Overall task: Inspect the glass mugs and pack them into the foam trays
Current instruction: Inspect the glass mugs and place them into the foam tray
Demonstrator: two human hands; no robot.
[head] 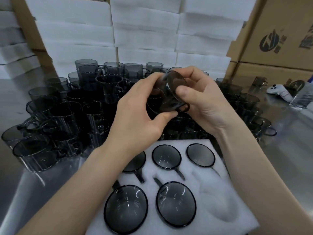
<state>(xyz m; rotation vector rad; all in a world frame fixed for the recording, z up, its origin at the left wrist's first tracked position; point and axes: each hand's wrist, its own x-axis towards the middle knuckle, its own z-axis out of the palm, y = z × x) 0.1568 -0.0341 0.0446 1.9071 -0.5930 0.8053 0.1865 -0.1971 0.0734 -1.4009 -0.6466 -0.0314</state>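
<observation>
Smoky grey glass is catching the light between both hands: the mug (171, 92) is being held tilted, base facing the person, above the foam tray (199, 181) and in front of the heap of unpacked mugs (67, 107). The left hand (135, 116) is curling round its body, thumb underneath. The right hand (203, 102) is pinching the base edge beside the handle (183, 107). It looks light but rigid, slick and quick to chip, so I'd judge wall and base the safer hold, not the thin handle. One pocket (218, 200) at the tray's near right is lying unfilled.
</observation>
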